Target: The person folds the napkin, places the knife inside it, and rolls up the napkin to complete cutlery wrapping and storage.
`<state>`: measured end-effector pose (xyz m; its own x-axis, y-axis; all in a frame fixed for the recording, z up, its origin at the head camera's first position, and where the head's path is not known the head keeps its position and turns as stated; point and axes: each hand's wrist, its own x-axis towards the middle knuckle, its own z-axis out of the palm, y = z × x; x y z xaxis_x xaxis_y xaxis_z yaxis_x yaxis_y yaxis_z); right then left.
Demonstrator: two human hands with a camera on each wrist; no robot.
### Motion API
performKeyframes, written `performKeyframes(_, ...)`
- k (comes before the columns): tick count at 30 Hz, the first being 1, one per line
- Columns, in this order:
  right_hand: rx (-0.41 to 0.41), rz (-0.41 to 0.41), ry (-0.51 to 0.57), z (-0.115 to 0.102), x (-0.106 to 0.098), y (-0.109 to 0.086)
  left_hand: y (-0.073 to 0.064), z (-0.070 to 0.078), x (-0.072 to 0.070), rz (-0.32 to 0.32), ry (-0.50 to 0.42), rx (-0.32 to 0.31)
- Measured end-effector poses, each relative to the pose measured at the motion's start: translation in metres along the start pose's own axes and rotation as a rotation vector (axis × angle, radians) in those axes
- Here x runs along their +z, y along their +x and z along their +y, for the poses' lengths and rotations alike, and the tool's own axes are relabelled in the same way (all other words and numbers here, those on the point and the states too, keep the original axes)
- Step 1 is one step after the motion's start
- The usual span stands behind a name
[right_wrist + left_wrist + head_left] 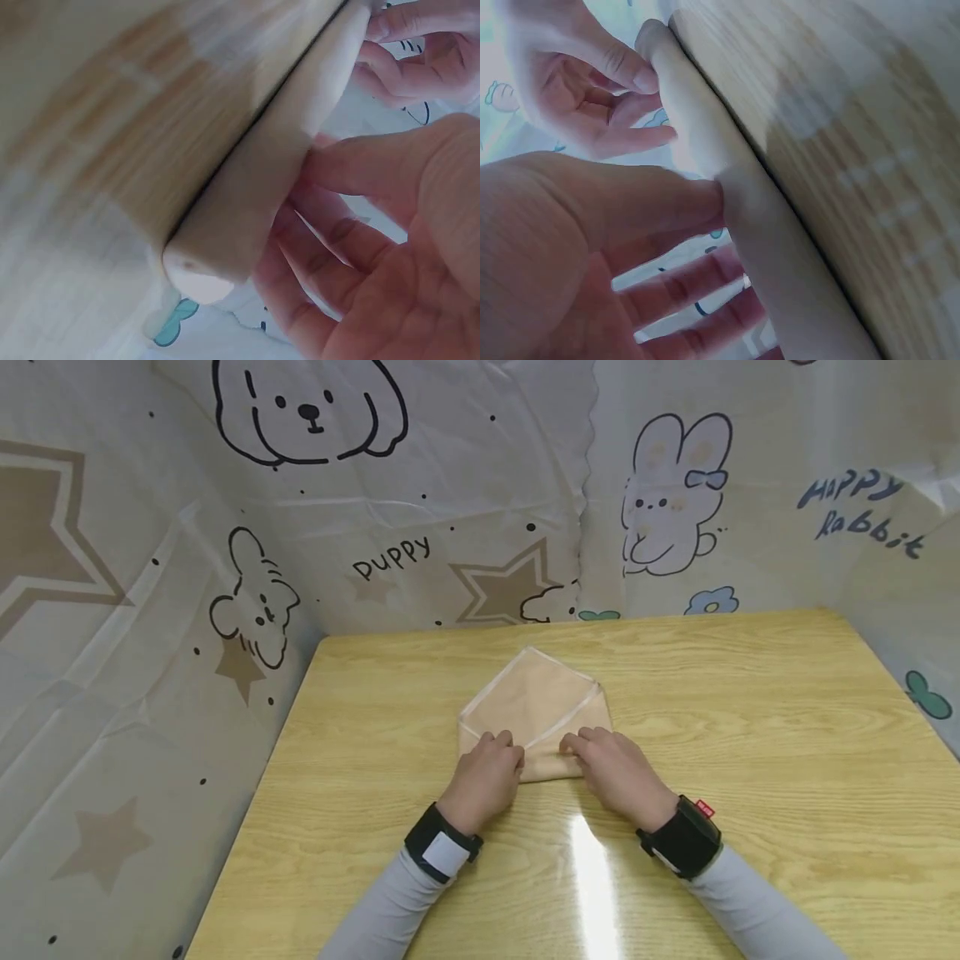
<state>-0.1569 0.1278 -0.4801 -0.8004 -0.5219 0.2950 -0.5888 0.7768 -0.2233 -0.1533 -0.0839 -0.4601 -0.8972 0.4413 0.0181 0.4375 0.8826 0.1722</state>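
A beige cloth (528, 702) with white edging lies folded on the table, with a pointed flap at its far side and a thick rounded fold along its near side. My left hand (486, 777) pinches the left part of that near fold between thumb and fingers. On the right part, my right hand (618, 772) holds the same fold in a similar pinch. The rounded fold (742, 217) runs past both thumbs in the left wrist view. Its right end (210, 255) shows as a rolled edge in the right wrist view.
The wood-grain table (360, 760) reaches out on all sides of the cloth. Behind it and to the left hangs a pale sheet (465, 485) printed with cartoon animals and stars. A bright reflection lies on the tabletop near me.
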Motion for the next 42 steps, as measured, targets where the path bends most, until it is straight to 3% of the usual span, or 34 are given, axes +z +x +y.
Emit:
performKeyframes(4,0.013,-0.013,-0.062,-0.006,-0.003,-0.002,-0.002,0.001,-0.001,-0.015,0.014,0.000)
performKeyframes(9,0.036,-0.082,0.000,-0.010,-0.010,-0.008,-0.004,0.002,-0.003,-0.032,0.067,0.032)
performKeyframes(12,0.038,-0.113,0.022,-0.010,-0.012,-0.010,-0.004,0.003,-0.002,0.006,0.137,0.101)
performKeyframes(16,0.019,-0.083,0.006,-0.008,-0.011,-0.009,-0.002,0.007,0.002,0.083,0.193,0.162)
performKeyframes(28,0.015,-0.069,0.018,-0.009,-0.009,-0.005,0.000,0.008,0.006,0.117,0.202,0.154)
performKeyframes(36,-0.006,-0.047,0.041,-0.006,-0.013,-0.004,0.000,0.009,0.000,0.085,0.189,0.142)
performKeyframes(42,0.009,-0.070,0.077,-0.002,-0.012,-0.005,-0.001,0.007,-0.002,0.097,0.206,0.154)
